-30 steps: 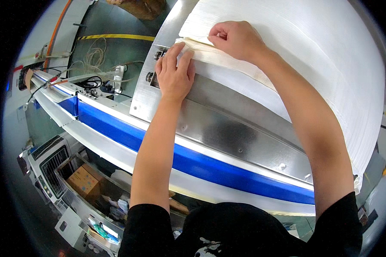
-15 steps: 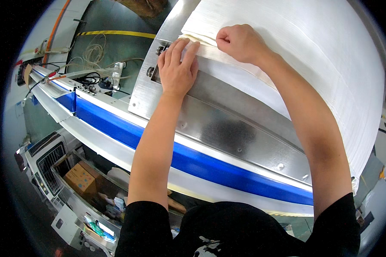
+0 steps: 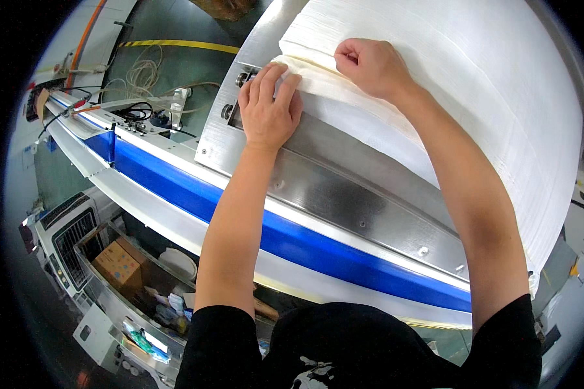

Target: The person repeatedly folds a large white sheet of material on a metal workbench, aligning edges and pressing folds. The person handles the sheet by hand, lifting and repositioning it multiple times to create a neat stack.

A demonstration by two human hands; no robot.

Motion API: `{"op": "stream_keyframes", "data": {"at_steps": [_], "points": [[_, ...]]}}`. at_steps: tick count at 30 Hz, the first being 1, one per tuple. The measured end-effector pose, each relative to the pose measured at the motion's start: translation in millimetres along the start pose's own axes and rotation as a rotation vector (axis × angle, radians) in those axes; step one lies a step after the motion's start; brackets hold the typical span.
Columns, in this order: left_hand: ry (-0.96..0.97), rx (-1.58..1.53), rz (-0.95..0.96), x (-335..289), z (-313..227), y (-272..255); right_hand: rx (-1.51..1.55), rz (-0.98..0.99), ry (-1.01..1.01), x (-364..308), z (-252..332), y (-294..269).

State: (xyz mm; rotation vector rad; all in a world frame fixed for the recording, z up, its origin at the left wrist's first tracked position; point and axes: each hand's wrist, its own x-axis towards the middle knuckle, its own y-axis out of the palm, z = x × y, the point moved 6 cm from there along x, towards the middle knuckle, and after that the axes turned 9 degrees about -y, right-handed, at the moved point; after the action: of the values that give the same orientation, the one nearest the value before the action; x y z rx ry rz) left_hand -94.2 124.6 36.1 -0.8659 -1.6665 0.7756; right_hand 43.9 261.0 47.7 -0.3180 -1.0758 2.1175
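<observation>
White layered cloth (image 3: 454, 78), spread beyond the grey steel plate (image 3: 363, 194), its folded near edge (image 3: 331, 87) at both hands. Left hand (image 3: 269, 117): fingers loosely spread, tips at the edge's left end; right hand (image 3: 373, 68): curled at the edge, fingertips partly hidden, so I cannot tell if it grips. Good handling, I judge: left steadying lightly, right working evenly, without skewing layers.

We count 1 L hand (image 3: 270, 107), 1 R hand (image 3: 374, 70), 2 blk. sleeves (image 3: 219, 340), 1 stack of wht. fabric (image 3: 467, 97), 2 dk. knobs (image 3: 227, 111), 1 cardbd. box (image 3: 118, 267) in 1 gray bin (image 3: 98, 285), & 1 yel.-blk. flr. stripe (image 3: 182, 43) at top L.
</observation>
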Motion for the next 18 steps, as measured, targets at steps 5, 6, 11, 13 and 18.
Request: {"op": "stream_keyframes", "data": {"at_steps": [5, 6, 11, 13, 18], "points": [[-0.012, 0.004, -0.006, -6, 7, -5, -0.124, 0.043, -0.149, -4, 20, 7], [-0.015, -0.010, -0.017, -4, 5, -3, -0.185, 0.015, -0.230, -7, 19, 8], [0.013, 0.078, 0.049, 6, -1, -5, -0.204, -0.010, -0.321, -23, 25, 23], [0.055, 0.111, 0.095, 15, -6, -10, -0.242, 0.019, -0.294, -34, 47, 15], [0.289, 0.143, 0.408, 34, -12, -11, -0.311, -0.168, -0.013, -103, 49, -11]]}}
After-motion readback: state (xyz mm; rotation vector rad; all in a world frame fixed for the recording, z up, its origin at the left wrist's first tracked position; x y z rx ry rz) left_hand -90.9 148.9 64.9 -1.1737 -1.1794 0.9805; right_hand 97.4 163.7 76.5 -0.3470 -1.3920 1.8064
